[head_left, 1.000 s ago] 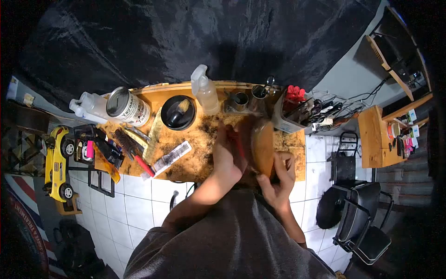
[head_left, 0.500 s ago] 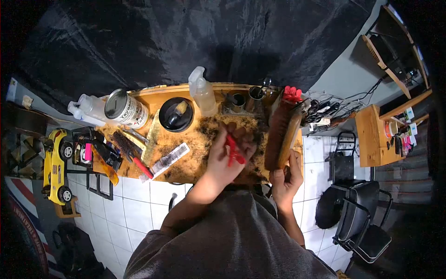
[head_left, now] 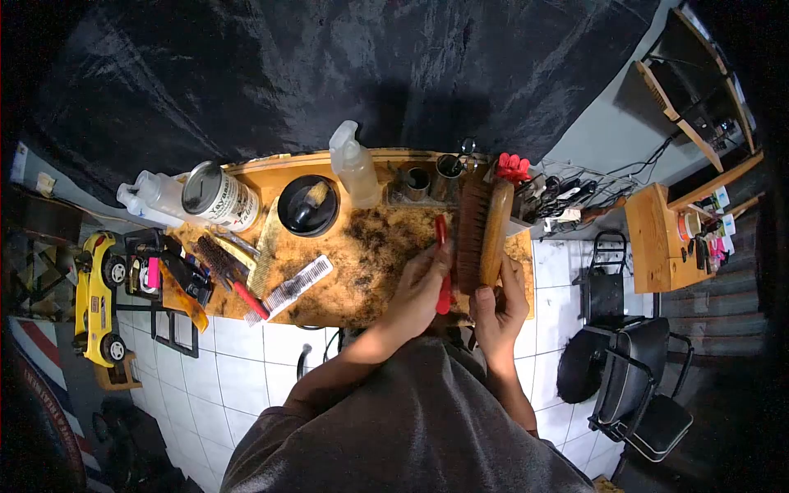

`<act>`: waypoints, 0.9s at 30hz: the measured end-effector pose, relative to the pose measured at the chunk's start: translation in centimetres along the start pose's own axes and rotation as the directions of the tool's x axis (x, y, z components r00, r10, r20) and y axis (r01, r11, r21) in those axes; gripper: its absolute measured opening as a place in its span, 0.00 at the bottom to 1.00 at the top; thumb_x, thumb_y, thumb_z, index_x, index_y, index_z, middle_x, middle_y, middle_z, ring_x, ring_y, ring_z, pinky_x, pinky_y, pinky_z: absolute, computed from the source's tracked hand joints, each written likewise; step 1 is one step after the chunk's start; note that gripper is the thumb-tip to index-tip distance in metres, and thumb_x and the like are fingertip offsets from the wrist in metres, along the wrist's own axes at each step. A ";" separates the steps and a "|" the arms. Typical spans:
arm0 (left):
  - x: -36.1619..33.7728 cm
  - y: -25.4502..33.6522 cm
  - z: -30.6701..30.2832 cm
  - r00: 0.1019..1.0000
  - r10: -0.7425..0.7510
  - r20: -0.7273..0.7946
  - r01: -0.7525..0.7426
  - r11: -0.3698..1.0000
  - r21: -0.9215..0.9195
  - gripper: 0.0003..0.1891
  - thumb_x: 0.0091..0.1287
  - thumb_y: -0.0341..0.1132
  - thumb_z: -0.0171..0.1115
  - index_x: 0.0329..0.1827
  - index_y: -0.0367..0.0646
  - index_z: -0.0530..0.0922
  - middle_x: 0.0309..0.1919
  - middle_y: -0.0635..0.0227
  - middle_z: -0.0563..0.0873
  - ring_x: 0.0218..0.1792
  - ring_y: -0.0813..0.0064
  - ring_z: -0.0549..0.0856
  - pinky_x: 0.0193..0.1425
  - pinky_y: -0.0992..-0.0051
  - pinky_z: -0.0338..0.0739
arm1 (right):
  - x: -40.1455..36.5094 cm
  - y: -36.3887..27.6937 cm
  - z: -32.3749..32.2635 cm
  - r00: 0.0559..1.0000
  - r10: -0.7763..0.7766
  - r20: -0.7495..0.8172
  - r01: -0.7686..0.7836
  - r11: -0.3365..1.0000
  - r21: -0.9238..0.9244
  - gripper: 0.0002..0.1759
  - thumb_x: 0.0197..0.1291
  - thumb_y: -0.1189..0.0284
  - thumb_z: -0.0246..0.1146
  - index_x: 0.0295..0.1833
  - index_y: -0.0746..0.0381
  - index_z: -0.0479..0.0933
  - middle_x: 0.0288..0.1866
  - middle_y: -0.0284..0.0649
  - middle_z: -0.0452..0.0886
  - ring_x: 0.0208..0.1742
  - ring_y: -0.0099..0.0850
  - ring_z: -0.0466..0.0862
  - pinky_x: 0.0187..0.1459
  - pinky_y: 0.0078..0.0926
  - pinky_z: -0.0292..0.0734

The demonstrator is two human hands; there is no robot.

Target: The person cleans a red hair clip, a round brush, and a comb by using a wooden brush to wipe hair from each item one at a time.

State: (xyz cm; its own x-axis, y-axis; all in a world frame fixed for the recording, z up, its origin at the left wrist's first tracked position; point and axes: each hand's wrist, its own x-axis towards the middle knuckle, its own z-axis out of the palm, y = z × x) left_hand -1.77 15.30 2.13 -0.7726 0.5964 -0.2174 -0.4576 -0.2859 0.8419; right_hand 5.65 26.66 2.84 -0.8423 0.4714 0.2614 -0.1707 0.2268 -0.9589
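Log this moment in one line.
left hand: holding red tool | right hand: holding brush, bristles facing red tool | bench: dark bits scattered

Left hand (head_left: 421,286) pinches a red clip (head_left: 445,297) just beside the brown bristles (head_left: 471,238) of a wooden brush (head_left: 494,234) held in the right hand (head_left: 501,316); beyond the left hand, dark hair (head_left: 374,232) litters a wooden table (head_left: 330,245).

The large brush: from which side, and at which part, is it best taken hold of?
Probably best by the lower end of the wooden back, where the right hand holds the large brush, coming from the right. Its bristles face left, toward the red item in the left hand; the wood faces right.
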 end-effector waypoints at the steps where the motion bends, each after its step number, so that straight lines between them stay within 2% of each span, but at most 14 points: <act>1: 0.2 0.3 -0.5 0.999 -0.040 0.003 0.040 0.991 0.125 0.21 0.74 0.47 0.46 0.60 0.41 0.67 0.42 0.68 0.78 0.40 0.83 0.78 0.44 0.81 0.74 | -0.3 0.3 -0.2 0.999 0.052 -0.017 -0.051 0.998 0.031 0.27 0.54 0.78 0.62 0.60 0.75 0.68 0.43 0.42 0.70 0.43 0.30 0.70 0.47 0.23 0.66; 2: 0.3 0.3 -0.6 0.999 -0.042 0.004 0.042 0.991 0.124 0.21 0.74 0.47 0.46 0.60 0.41 0.67 0.42 0.68 0.78 0.40 0.83 0.78 0.44 0.81 0.74 | -0.5 0.5 -0.4 0.994 0.105 -0.034 -0.103 0.993 0.062 0.27 0.53 0.79 0.63 0.60 0.75 0.68 0.44 0.42 0.70 0.44 0.30 0.70 0.47 0.23 0.67; 4: 0.3 0.2 -0.8 0.966 0.086 -0.245 -0.084 0.996 0.019 0.17 0.73 0.42 0.48 0.56 0.39 0.69 0.43 0.67 0.78 0.43 0.81 0.77 0.44 0.82 0.73 | -1.1 1.0 -0.7 0.995 0.097 0.002 -0.097 0.994 0.050 0.27 0.51 0.80 0.63 0.59 0.75 0.69 0.44 0.43 0.71 0.44 0.31 0.71 0.47 0.23 0.67; 6: 0.3 0.2 -0.7 0.967 0.101 -0.235 -0.140 0.978 -0.155 0.15 0.73 0.40 0.50 0.55 0.39 0.70 0.42 0.67 0.78 0.43 0.81 0.76 0.44 0.82 0.72 | -1.2 1.5 -0.8 0.996 0.086 0.039 -0.087 0.995 0.039 0.27 0.49 0.80 0.63 0.58 0.76 0.69 0.44 0.44 0.71 0.45 0.32 0.71 0.48 0.24 0.68; 8: 0.0 -0.1 -0.4 0.967 0.120 -0.225 -0.191 0.927 -0.324 0.13 0.72 0.37 0.51 0.53 0.38 0.72 0.42 0.66 0.78 0.43 0.81 0.76 0.44 0.83 0.71 | -1.0 1.8 -0.9 0.981 -0.076 0.179 0.101 0.986 -0.132 0.27 0.47 0.82 0.62 0.57 0.76 0.70 0.44 0.45 0.71 0.46 0.33 0.72 0.49 0.24 0.68; 10: -1.1 -0.9 0.1 0.914 0.365 -0.175 -0.274 0.876 0.397 0.10 0.71 0.34 0.52 0.50 0.38 0.73 0.39 0.67 0.79 0.40 0.82 0.76 0.41 0.82 0.71 | -0.6 1.8 -0.9 0.989 -0.066 0.132 0.087 0.983 -0.162 0.26 0.47 0.82 0.62 0.56 0.76 0.70 0.43 0.45 0.72 0.47 0.33 0.72 0.50 0.24 0.67; 13: -1.2 -0.1 0.2 0.986 0.167 0.032 -0.157 0.823 0.546 0.10 0.70 0.33 0.54 0.48 0.37 0.73 0.35 0.69 0.78 0.35 0.83 0.76 0.37 0.80 0.71 | 0.8 1.6 -0.6 0.990 -0.138 0.009 0.137 0.974 -0.182 0.26 0.50 0.81 0.61 0.58 0.75 0.70 0.42 0.43 0.72 0.43 0.32 0.71 0.47 0.22 0.67; 15: -1.3 -0.4 0.9 0.980 0.192 0.060 -0.197 0.855 0.479 0.09 0.69 0.34 0.56 0.45 0.36 0.74 0.30 0.71 0.76 0.29 0.86 0.73 0.32 0.81 0.68 | 1.5 1.2 -0.9 0.987 -0.022 -0.159 -0.003 0.988 -0.154 0.26 0.54 0.80 0.59 0.60 0.74 0.69 0.41 0.41 0.71 0.38 0.28 0.68 0.41 0.20 0.65; 18: -1.2 0.3 0.8 0.955 0.281 0.097 -0.297 0.900 0.320 0.09 0.71 0.36 0.54 0.46 0.39 0.75 0.27 0.78 0.72 0.24 0.90 0.66 0.27 0.83 0.61 | 1.6 1.3 -0.8 0.992 0.019 -0.124 -0.036 0.991 -0.130 0.25 0.57 0.78 0.58 0.61 0.73 0.68 0.40 0.38 0.70 0.35 0.24 0.65 0.36 0.19 0.61; 20: -1.6 3.6 0.3 1.000 0.001 -0.023 0.012 0.845 0.534 0.11 0.68 0.35 0.58 0.48 0.38 0.74 0.29 0.76 0.77 0.27 0.91 0.71 0.29 0.85 0.66 | 0.0 3.0 -1.3 0.979 0.195 -0.058 -0.198 0.979 -0.044 0.25 0.54 0.79 0.60 0.60 0.73 0.69 0.41 0.38 0.70 0.36 0.24 0.66 0.37 0.19 0.63; 21: -1.5 3.5 0.1 1.000 0.004 -0.030 0.013 0.845 0.534 0.11 0.68 0.35 0.58 0.48 0.38 0.74 0.29 0.76 0.77 0.27 0.91 0.71 0.29 0.85 0.66 | -0.4 3.0 -1.4 0.980 0.195 -0.051 -0.197 0.979 -0.042 0.25 0.54 0.79 0.60 0.60 0.73 0.69 0.41 0.38 0.70 0.36 0.24 0.66 0.37 0.19 0.63; 23: -1.2 2.4 -0.6 0.955 0.106 -0.279 -0.096 0.994 0.051 0.12 0.67 0.35 0.59 0.49 0.39 0.74 0.29 0.78 0.77 0.26 0.94 0.71 0.26 0.87 0.66 | -1.0 2.8 -1.5 0.985 0.129 0.117 -0.124 0.991 -0.052 0.26 0.51 0.81 0.60 0.58 0.74 0.70 0.42 0.39 0.70 0.38 0.25 0.69 0.38 0.18 0.65; 25: -1.0 2.6 -0.8 0.961 0.173 -0.215 -0.191 0.979 -0.067 0.12 0.67 0.34 0.59 0.50 0.38 0.75 0.30 0.78 0.78 0.26 0.94 0.71 0.27 0.87 0.68 | -1.6 3.2 -1.1 0.985 0.113 0.129 -0.110 0.993 -0.032 0.26 0.50 0.83 0.60 0.58 0.74 0.70 0.43 0.39 0.71 0.41 0.26 0.70 0.40 0.18 0.66; 27: -1.9 3.2 -0.5 0.992 0.076 -0.101 0.001 0.794 0.608 0.14 0.67 0.34 0.60 0.52 0.38 0.74 0.32 0.76 0.80 0.28 0.93 0.73 0.30 0.86 0.70 | -1.3 2.8 -0.7 0.986 0.138 0.095 -0.136 0.990 -0.028 0.26 0.50 0.82 0.60 0.59 0.73 0.70 0.43 0.40 0.71 0.41 0.27 0.70 0.40 0.19 0.67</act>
State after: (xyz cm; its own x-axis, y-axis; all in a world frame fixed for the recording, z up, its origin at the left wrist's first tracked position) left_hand -1.99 12.86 5.03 -0.8455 0.4945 -0.2017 -0.0969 0.2293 0.9685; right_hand 6.60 27.24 -0.07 -0.9026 0.4149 0.1150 -0.0402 0.1846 -0.9820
